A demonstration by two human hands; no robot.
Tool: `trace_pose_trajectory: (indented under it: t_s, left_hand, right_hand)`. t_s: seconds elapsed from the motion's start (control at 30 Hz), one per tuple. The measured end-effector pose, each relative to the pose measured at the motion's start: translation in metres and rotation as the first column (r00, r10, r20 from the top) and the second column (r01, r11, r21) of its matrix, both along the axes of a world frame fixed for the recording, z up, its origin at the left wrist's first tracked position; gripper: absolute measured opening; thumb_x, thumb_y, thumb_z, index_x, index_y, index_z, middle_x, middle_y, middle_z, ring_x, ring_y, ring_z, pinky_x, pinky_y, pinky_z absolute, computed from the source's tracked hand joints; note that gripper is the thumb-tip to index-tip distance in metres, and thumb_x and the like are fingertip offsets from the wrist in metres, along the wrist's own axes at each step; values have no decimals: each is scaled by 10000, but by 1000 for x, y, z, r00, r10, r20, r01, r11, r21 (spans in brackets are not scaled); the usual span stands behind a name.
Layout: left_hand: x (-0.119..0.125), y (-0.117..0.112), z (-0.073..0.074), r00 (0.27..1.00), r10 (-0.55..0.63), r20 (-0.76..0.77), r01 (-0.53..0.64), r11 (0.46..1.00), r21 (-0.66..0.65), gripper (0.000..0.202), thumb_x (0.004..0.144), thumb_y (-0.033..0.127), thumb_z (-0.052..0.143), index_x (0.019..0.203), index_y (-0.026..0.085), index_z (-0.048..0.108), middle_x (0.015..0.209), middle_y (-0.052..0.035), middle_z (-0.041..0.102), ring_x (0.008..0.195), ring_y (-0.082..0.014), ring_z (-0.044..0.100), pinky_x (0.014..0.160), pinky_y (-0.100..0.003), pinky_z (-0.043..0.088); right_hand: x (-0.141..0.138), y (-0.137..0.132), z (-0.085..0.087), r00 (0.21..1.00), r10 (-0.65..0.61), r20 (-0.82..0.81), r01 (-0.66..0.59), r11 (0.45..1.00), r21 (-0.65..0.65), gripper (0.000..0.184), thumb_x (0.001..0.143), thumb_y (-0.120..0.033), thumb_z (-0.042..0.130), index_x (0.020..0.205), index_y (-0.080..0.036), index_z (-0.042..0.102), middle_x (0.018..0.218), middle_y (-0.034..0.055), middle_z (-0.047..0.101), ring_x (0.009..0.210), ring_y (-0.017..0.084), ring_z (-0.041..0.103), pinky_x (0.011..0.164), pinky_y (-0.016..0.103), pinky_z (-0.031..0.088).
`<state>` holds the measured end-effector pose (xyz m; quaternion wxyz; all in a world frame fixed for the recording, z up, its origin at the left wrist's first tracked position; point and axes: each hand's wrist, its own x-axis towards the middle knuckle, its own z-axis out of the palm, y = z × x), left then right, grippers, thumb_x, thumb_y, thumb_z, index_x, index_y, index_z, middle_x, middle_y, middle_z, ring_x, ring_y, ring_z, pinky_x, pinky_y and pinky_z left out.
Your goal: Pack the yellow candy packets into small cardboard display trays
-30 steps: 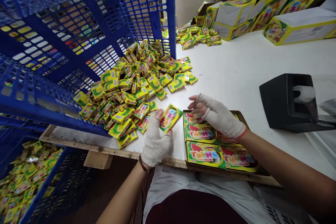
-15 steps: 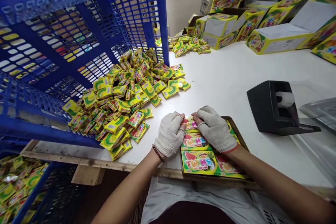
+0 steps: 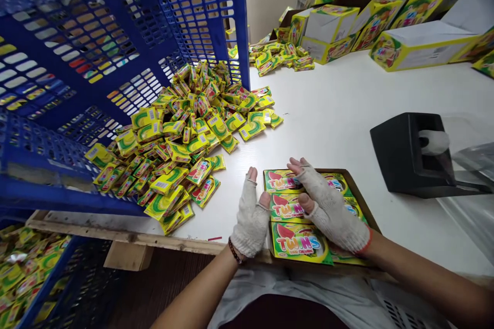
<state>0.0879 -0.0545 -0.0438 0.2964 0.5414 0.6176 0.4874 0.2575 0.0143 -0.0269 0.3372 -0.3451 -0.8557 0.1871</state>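
Blue plastic crates (image 3: 116,61) with slotted walls fill the upper left of the frame, one tipped on its side over a white table (image 3: 347,113). From its mouth a loose heap of yellow and green candy packets (image 3: 185,133) spills across the table towards the centre. Below centre, the left hand (image 3: 251,216), in a fingerless knit glove, rests flat with fingers together, its edge against a shallow brown tray (image 3: 366,205). Just right of it, the right hand (image 3: 332,211), gloved the same way, lies open and pressed down on the packets laid in rows (image 3: 297,239) inside that tray. Further right stands a black tape dispenser (image 3: 412,157). Yellow cartons (image 3: 420,46) are stacked along the upper right.
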Motion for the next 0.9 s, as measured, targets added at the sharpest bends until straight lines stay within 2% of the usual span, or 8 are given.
trace_pose_trajectory:
  t_s: [0.1, 0.2, 0.33, 0.43, 0.5, 0.57, 0.77, 0.9]
  left_hand:
    - [16, -4, -4, 985, -20, 173, 36, 995, -89, 671, 992, 462, 419, 1573, 169, 259, 1654, -103, 240, 1527, -239, 228, 1261, -386, 216]
    - [5, 2, -1, 981, -102, 162, 117, 989, -87, 652, 1003, 464, 353, 1562, 136, 282, 1648, -115, 253, 1521, -231, 248, 1255, -367, 232]
    - [-55, 5, 14, 954, -139, -264, 93, 980, -177, 468, 955, 325, 456, 1393, 169, 516, 1500, -137, 490, 1415, -256, 433, 1187, -404, 360]
    - [-96, -3, 29, 686, -67, -725, -242, 918, -314, 254, 888, 229, 551, 1119, 180, 645, 1263, -147, 610, 1262, -302, 535, 1092, -444, 432]
    - [-108, -9, 34, 516, -131, -846, -398, 839, -372, 262, 871, 235, 594, 1124, 173, 625, 1221, -155, 596, 1197, -320, 551, 1016, -450, 470]
    - [-109, -13, 34, 444, -171, -879, -457, 801, -387, 344, 868, 253, 612, 1201, 176, 588, 1271, -171, 557, 1213, -337, 529, 992, -457, 471]
    - [-105, -12, 28, 532, -114, -839, -440, 809, -389, 422, 813, 232, 640, 1224, 185, 557, 1152, -131, 625, 1109, -292, 598, 949, -403, 489]
    - [-88, -20, 54, 630, -17, -776, -209, 959, -190, 564, 742, 195, 670, 1284, 199, 513, 1207, -104, 626, 1148, -270, 594, 1014, -398, 475]
  right_hand:
    - [-8, -4, -8, 1000, -9, -23, 10, 998, 56, 609, 1013, -455, 410, 1567, -225, 307, 1571, 150, 410, 1492, 339, 299, 1159, 597, 367]
    - [-15, -2, -14, 999, -36, 1, 36, 993, 113, 573, 1011, -421, 436, 1541, -215, 363, 1520, 161, 474, 1469, 345, 344, 1139, 593, 398]
    - [-15, 0, -17, 996, -85, -13, 86, 986, 141, 558, 1021, -360, 413, 1556, -228, 327, 1462, 149, 538, 1432, 323, 416, 1115, 558, 446]
    - [-16, -1, -17, 991, -132, -13, 133, 978, 159, 566, 1014, -339, 431, 1557, -224, 321, 1428, 150, 566, 1386, 321, 480, 1088, 537, 481]
    - [-17, 0, -17, 988, -153, -2, 151, 973, 173, 559, 1007, -332, 448, 1542, -206, 347, 1404, 160, 582, 1355, 329, 514, 1065, 529, 502]
    - [-18, 1, -17, 986, -165, 6, 161, 970, 181, 550, 1003, -326, 457, 1529, -194, 368, 1381, 166, 598, 1329, 333, 541, 1046, 521, 519]
    - [-10, 6, -3, 986, -158, -48, 164, 971, 174, 624, 979, -252, 499, 1569, -253, 296, 1412, 132, 581, 1315, 307, 559, 1058, 491, 517]
    - [-11, 1, 40, 998, 67, 0, -63, 949, 310, 686, 915, -216, 589, 1550, -243, 333, 1459, 160, 533, 1388, 347, 466, 1083, 549, 466]
